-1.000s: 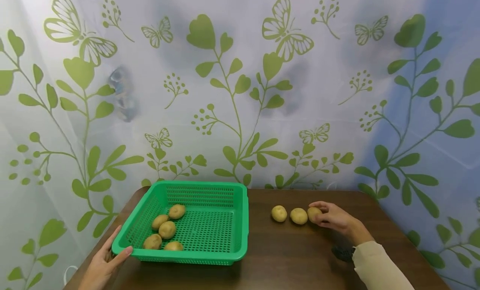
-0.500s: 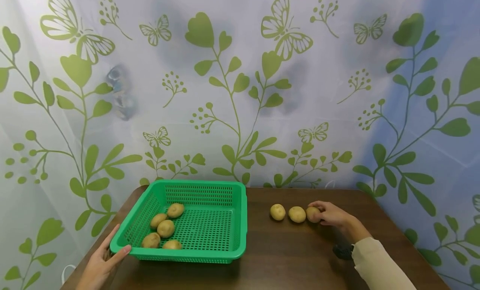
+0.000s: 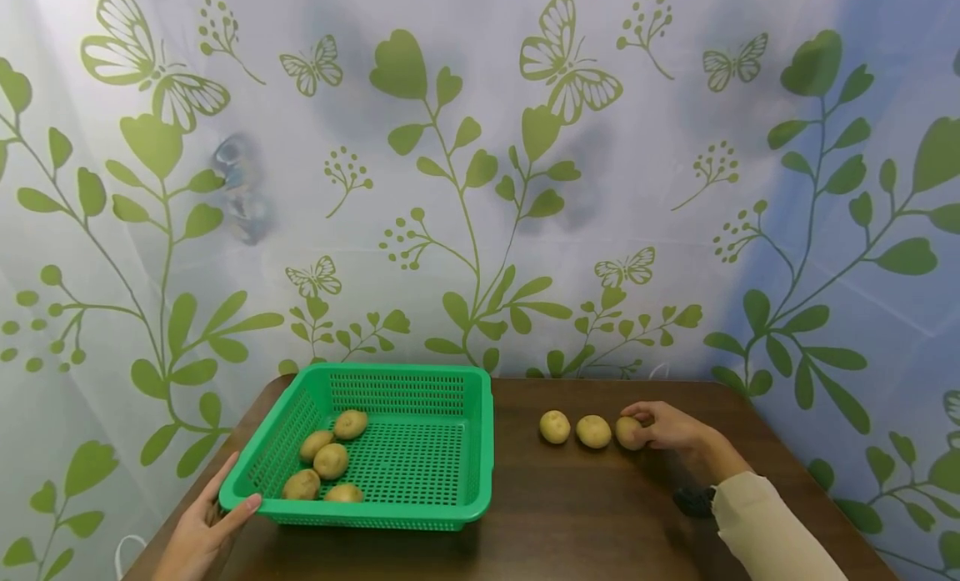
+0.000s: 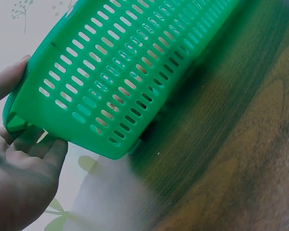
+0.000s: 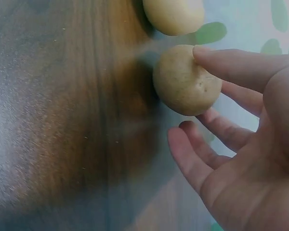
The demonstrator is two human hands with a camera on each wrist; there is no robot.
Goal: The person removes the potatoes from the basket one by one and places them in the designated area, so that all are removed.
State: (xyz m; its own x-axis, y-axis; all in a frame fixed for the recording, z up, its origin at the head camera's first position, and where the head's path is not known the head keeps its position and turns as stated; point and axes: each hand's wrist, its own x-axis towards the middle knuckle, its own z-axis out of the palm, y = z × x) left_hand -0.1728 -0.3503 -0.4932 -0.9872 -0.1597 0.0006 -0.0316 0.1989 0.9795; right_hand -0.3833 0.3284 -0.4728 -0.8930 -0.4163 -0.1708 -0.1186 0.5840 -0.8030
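Note:
My left hand [image 3: 204, 524] grips the near left corner of a green plastic basket [image 3: 487, 448], its thumb on the rim. In the left wrist view the fingers curl under the rim of the slotted wall. Several potatoes [image 3: 331, 462] lie in the left part of the basket. At the right of the table, my right hand [image 3: 669, 428] pinches a potato [image 5: 187, 82] between thumb and fingers, with other fingers spread apart from it. That potato is the rightmost in a row of three; beside it lie a middle potato [image 3: 593, 432] and a left potato [image 3: 555, 428].
The brown wooden table [image 3: 570, 514] carries everything and ends at a curtain [image 3: 480, 189] printed with green leaves and butterflies. A dark object [image 3: 693, 502] shows under the right wrist by the sleeve. A white cord [image 3: 127, 552] loops at the table's left edge.
The view shifts slightly as the head moves. Both hands keep their hold, and the potatoes stay where they are on the table and in the basket.

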